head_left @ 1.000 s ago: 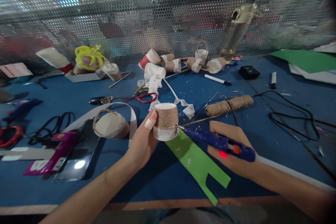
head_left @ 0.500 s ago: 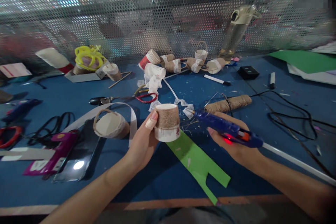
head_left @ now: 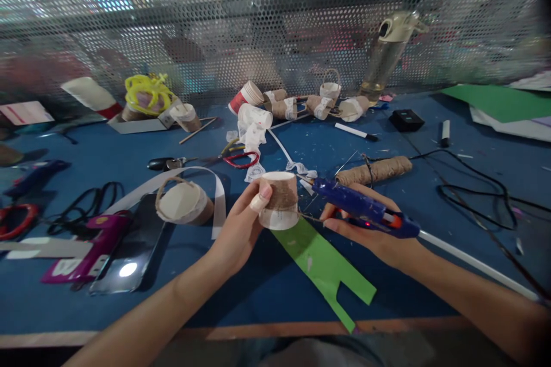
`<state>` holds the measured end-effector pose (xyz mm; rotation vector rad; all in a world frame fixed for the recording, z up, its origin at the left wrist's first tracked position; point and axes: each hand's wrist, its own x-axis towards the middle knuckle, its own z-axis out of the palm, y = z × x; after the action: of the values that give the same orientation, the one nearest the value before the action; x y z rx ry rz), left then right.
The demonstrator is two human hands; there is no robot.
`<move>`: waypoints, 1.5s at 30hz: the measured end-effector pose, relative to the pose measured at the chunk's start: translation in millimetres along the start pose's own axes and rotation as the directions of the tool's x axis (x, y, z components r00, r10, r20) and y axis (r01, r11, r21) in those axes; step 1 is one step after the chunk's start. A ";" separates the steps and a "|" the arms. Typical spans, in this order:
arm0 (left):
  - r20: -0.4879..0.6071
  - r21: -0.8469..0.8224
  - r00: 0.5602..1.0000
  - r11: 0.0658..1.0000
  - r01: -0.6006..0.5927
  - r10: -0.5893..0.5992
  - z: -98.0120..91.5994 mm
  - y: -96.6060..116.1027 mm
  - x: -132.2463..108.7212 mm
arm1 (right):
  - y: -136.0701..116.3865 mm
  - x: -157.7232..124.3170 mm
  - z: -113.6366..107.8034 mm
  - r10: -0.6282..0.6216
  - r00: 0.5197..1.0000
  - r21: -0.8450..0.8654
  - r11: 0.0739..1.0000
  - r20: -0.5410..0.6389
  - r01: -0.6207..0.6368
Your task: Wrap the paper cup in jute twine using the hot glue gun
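A small paper cup, its upper part wrapped in brown twine, is gripped by my left hand, thumb on the near side. My right hand is closed round a blue glue gun with a white glue stick coming out of its back. The gun's nozzle points at the cup's right side. A strand of twine runs from the cup to the fingertips of my right hand. Under the cup lies a green paper strip. Behind the gun rests a roll of twine.
A finished-looking little basket, a phone and a purple glue gun lie at left. Red-handled scissors, lace and several wrapped cups sit farther back. A water bottle stands by the perforated metal screen. Black cable loops at right.
The cup has turned in my left hand and shifted slightly right. My right hand has moved a little left, and a twine strand now stretches between its fingertips and the cup.
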<state>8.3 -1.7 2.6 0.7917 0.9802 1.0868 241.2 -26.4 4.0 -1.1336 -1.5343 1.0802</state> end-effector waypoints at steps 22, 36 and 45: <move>0.011 0.077 0.999 0.997 -0.033 0.032 -2.6 -0.1 1.0 | -7.6 5.8 -9.9 0.133 0.989 0.003 0.991 -0.067 -0.133; 0.113 0.031 0.990 0.996 0.081 -0.084 -6.2 -0.7 0.1 | -5.1 7.7 -9.3 0.164 0.986 -0.026 0.986 -0.021 -0.165; 0.116 0.019 0.990 0.997 0.073 -0.075 -5.2 0.6 -1.5 | -4.5 8.6 -6.8 0.195 0.981 0.054 0.979 -0.010 -0.195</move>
<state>3.1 -2.6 1.5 0.8152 0.9126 0.9596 245.6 -18.0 11.2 -1.2727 -1.3959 1.2326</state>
